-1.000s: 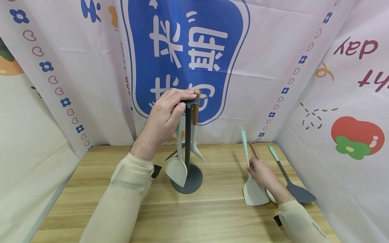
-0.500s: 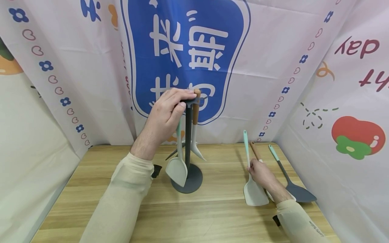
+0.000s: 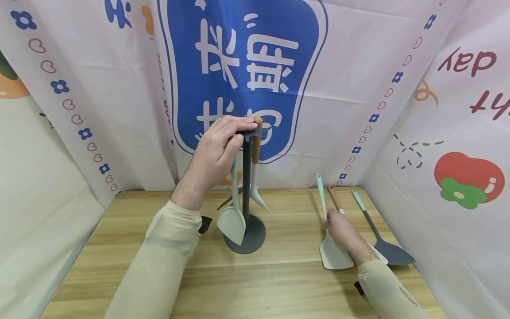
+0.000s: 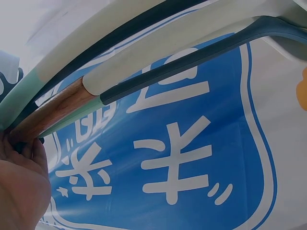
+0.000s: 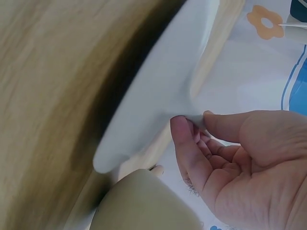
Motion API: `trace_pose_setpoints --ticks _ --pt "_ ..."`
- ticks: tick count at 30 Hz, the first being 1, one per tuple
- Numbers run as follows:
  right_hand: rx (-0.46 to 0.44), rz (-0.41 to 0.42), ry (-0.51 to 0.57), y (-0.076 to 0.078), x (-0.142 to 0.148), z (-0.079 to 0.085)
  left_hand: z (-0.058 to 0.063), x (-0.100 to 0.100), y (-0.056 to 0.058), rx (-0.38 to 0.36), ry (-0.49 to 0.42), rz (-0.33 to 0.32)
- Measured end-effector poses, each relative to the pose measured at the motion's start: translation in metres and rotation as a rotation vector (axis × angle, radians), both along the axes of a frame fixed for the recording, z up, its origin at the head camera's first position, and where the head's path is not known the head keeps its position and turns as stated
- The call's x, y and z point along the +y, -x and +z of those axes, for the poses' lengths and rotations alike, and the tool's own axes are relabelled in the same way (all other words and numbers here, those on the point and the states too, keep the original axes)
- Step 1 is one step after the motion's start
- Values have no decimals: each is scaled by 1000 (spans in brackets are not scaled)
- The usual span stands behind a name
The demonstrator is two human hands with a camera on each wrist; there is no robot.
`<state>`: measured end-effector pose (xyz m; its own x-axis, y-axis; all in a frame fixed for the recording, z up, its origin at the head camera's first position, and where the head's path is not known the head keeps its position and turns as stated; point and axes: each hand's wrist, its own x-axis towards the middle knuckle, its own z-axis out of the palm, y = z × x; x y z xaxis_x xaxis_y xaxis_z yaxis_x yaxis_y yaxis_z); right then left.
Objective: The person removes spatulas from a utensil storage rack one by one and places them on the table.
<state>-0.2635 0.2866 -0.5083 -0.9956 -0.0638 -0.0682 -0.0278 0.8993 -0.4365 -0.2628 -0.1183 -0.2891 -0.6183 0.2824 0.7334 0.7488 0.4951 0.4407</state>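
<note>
At the top of a dark grey utensil stand (image 3: 247, 186) my left hand (image 3: 215, 150) holds on, fingers over its crown and thumb at the side. From the stand hang a mint-handled spatula (image 3: 232, 225) with a pale head and a brown-handled utensil (image 3: 256, 150). The left wrist view shows a wooden handle (image 4: 57, 108) right by the left fingers. To the right, my right hand (image 3: 344, 232) pinches another pale spatula (image 3: 336, 257) at its neck, thumb against finger in the right wrist view. Its mint handle points to the back, its broad head low over the table.
Beside the right hand is a brown-handled utensil (image 3: 334, 197) with a white end, partly hidden under the wrist. Further right, a dark grey turner (image 3: 394, 254) with a mint handle lies on the wooden table (image 3: 255, 288). Printed cloth (image 3: 350, 53) encloses the back and sides.
My right hand and wrist have shifted slightly left, uncovering the white end right of the wrist. The pinched spatula's handle tip sits a little lower. The left hand keeps its place.
</note>
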Motion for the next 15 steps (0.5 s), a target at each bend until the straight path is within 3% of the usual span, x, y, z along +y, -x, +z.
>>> trace_pose_setpoints --ticks 15 --pt "-43 23 -32 5 -5 1 0 -1 0 -3 8 0"
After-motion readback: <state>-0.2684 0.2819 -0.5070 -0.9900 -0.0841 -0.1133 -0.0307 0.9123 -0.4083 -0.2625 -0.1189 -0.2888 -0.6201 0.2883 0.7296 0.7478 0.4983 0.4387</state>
